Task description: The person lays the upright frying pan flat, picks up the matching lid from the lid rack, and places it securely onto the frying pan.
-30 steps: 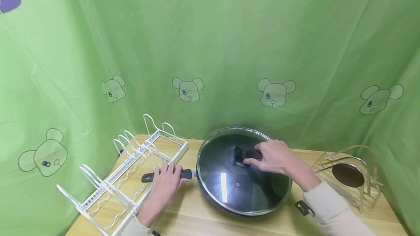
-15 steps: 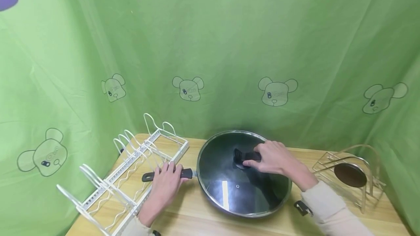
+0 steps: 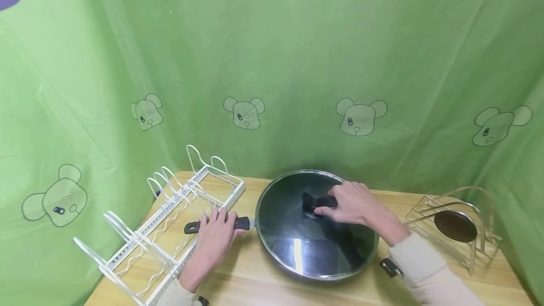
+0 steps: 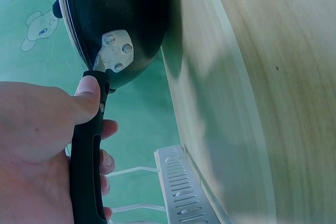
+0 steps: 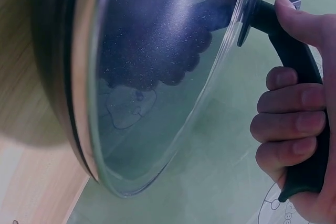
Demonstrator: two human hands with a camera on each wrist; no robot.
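A dark frying pan stands on the wooden table with its black handle pointing left. My left hand grips that handle, thumb along it and fingers curled underneath in the left wrist view. Over the pan lies a glass lid with a metal rim, its edge lined up with the pan's. My right hand holds the lid's black, curved handle, fingers wrapped round it in the right wrist view. Through the glass the pan's dark inside shows.
A white wire rack with upright loops stands at the left, close to my left hand and partly under the pan handle. At the right is a gold-coloured wire rack with a dark round disc. A green printed curtain encloses the table.
The lid's far edge has come down a little toward the pan, and the light reflection on the glass has shifted right. Both hands keep their holds. The head view has tilted slightly.
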